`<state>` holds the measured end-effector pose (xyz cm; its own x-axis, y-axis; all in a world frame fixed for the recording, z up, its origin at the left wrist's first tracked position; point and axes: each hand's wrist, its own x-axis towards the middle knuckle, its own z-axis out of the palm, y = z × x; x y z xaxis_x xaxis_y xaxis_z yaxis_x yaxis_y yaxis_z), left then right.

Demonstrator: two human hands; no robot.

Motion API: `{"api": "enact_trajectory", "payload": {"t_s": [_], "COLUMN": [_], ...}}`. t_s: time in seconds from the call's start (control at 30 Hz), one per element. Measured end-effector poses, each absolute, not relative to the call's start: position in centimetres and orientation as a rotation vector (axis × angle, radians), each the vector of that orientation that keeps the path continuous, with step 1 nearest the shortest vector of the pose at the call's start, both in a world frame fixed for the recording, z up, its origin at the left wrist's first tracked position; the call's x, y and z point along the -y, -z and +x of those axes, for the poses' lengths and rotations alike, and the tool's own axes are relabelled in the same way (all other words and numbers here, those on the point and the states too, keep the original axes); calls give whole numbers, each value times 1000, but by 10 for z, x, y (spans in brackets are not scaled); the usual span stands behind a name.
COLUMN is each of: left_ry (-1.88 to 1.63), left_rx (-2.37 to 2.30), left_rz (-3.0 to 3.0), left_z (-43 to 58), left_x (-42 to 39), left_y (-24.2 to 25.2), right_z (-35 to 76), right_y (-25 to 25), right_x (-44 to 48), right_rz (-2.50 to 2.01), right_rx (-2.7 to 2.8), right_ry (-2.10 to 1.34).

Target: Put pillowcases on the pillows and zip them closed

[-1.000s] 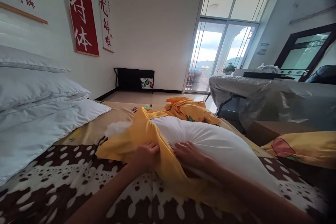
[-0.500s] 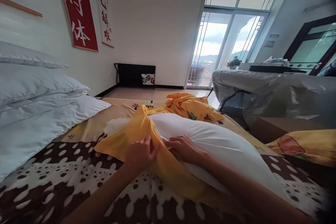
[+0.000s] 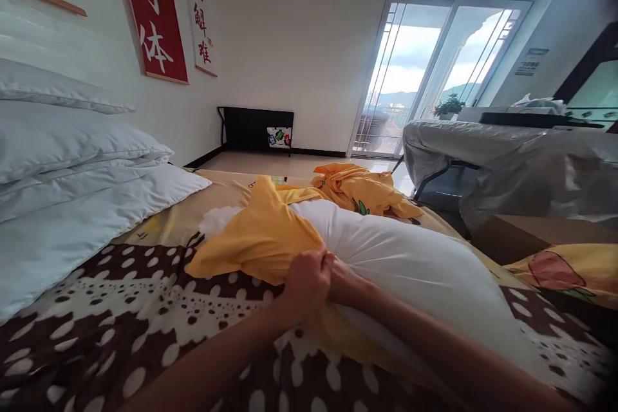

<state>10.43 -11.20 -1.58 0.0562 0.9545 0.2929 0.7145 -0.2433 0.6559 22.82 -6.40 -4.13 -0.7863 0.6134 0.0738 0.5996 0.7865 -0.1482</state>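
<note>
A white pillow [image 3: 415, 270] lies on the bed, half inside a yellow pillowcase [image 3: 263, 238] bunched at its left end. My left hand [image 3: 305, 283] is closed on the yellow pillowcase edge at the pillow's near side. My right hand [image 3: 344, 280] presses against the pillow right beside it, touching the left hand; its fingers are mostly hidden behind the left hand and the fabric.
A brown and cream patterned bedsheet [image 3: 120, 328] covers the bed. Stacked white pillows [image 3: 67, 174] lie at the left. More yellow fabric [image 3: 362, 190] is crumpled beyond the pillow. A plastic-covered table [image 3: 512, 154] stands at the right, and another yellow pillow [image 3: 570, 270] at the far right.
Both hands have come together at the pillow's near side, the left gripping the pillowcase edge. The yellow fabric has slid left, baring more white pillow. The view has shifted slightly.
</note>
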Motion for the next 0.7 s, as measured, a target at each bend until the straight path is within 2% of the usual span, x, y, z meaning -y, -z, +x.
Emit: {"api": "enact_trajectory", "payload": {"t_s": [0.13, 0.33, 0.47, 0.57, 0.7], "left_ry": [-993, -920, -882, -1253, -1350], "left_rx": [-1552, -1425, -1459, -1887, -1937], "left_rz": [2001, 2032, 2101, 1734, 1339], "left_z": [108, 80, 24, -46, -114], "left_x": [107, 127, 130, 111, 89], "left_y": [21, 22, 14, 20, 42], "right_z": [237, 229, 228, 232, 238], "right_y": [34, 7, 4, 6, 2], "right_x": [55, 59, 73, 84, 100], "right_rz": [-1007, -682, -592, -545, -547], "right_rx": [2806, 2334, 1965, 1721, 1655], "right_ry": [-272, -1387, -1829, -1959, -1924]}}
